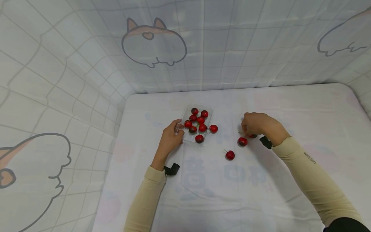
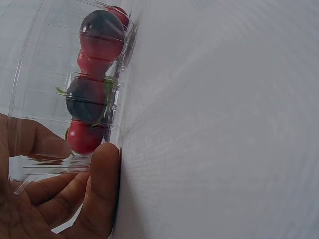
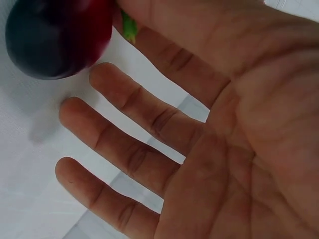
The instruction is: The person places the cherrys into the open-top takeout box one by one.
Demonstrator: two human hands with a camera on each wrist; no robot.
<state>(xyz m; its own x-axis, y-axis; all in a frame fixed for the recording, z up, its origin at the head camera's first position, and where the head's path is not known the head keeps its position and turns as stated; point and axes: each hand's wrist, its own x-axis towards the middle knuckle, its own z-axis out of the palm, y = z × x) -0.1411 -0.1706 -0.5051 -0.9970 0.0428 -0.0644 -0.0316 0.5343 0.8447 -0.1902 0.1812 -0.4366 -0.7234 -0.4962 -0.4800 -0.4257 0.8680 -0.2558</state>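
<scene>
A clear plastic box [image 1: 187, 111] holding several dark red cherries [image 1: 202, 128] sits on the cloth-covered table. My left hand [image 1: 172, 137] grips its left end. In the left wrist view, that hand's thumb and fingers [image 2: 105, 191] hold the wall of the box [image 2: 42, 82] from either side. To the right, my right hand [image 1: 262, 125] is low over the table. Seen from the right wrist, a two-tone cherry [image 3: 57, 37] hangs at the thumb and index finger, which pinch its green stem [image 3: 128, 27]; the other fingers are spread.
One cherry [image 1: 214, 129] lies just right of the box. Two more loose cherries are on the table: one [image 1: 242, 141] beside my right hand, another [image 1: 230, 155] nearer me. A patterned curtain [image 1: 203, 48] stands behind the white tablecloth [image 1: 208, 193].
</scene>
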